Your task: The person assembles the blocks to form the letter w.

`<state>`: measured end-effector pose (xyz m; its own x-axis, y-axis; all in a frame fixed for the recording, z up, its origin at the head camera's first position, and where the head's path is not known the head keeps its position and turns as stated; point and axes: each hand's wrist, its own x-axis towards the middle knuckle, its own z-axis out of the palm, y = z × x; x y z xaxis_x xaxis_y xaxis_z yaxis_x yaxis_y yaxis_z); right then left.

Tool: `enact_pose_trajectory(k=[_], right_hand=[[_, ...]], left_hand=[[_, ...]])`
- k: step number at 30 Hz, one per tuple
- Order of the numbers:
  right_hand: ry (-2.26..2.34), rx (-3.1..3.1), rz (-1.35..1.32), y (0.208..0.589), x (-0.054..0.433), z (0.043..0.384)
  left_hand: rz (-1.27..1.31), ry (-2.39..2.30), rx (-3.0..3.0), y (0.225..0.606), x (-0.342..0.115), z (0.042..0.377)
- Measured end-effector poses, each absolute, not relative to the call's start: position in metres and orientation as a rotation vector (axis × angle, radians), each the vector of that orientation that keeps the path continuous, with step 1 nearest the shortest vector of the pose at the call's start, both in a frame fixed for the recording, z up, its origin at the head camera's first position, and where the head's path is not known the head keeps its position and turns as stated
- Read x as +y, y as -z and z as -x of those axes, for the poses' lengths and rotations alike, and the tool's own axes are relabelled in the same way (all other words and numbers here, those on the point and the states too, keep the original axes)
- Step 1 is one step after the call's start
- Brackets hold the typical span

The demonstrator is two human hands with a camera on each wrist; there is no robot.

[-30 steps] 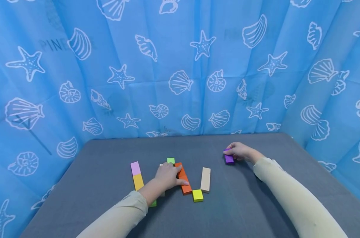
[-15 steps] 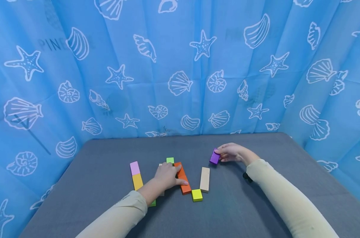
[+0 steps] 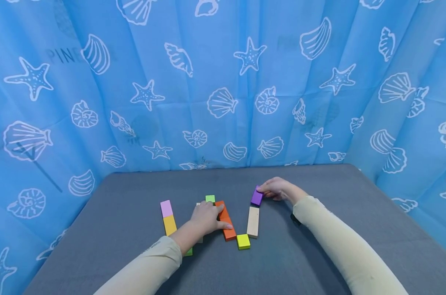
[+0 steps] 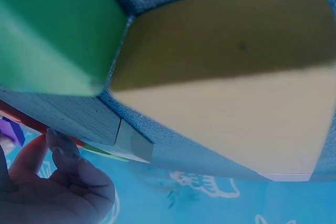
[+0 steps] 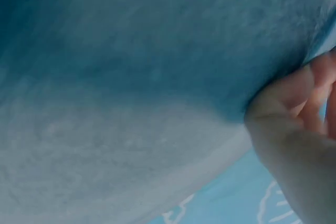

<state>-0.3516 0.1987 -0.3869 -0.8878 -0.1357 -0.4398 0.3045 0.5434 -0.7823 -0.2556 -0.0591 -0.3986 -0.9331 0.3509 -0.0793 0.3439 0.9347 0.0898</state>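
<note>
My right hand (image 3: pixel 280 189) pinches a purple block (image 3: pixel 257 198) between thumb and fingers, at the far end of a plain wooden block (image 3: pixel 253 222). In the right wrist view its fingers (image 5: pixel 286 95) show, but the purple block does not. My left hand (image 3: pixel 206 217) rests over the row of blocks, index finger and thumb spread along two orange-red blocks (image 3: pixel 226 223) set end to end. Its curled fingers (image 4: pixel 79 171) appear low in the left wrist view. A yellow block (image 3: pixel 243 241) lies between the orange-red row and the plain block.
Left of the left hand run a pink block (image 3: pixel 166 208), an amber block (image 3: pixel 169 225) and a green block (image 3: pixel 189 252). A light green block (image 3: pixel 210 198) lies beyond the hand, which partly hides another plain block. Blue shell-print curtain (image 3: pixel 223 102) surrounds the grey table (image 3: pixel 134 254).
My right hand has carried the purple block leftward, turning it, to the far end of the plain block. The left hand has stayed on the orange-red blocks.
</note>
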Motion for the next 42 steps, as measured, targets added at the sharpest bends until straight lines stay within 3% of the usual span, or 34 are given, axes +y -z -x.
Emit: enact_pose_trajectory(k=[8, 42], right_hand=[[1.122, 2.474, 0.011, 0.388, 0.186, 0.346], [1.065, 2.453, 0.037, 0.392, 0.181, 0.349]], left_hand=[[-0.551, -0.094, 2.986, 0.395, -0.058, 0.256], [-0.517, -0.214, 2.906, 0.393, -0.062, 0.267]])
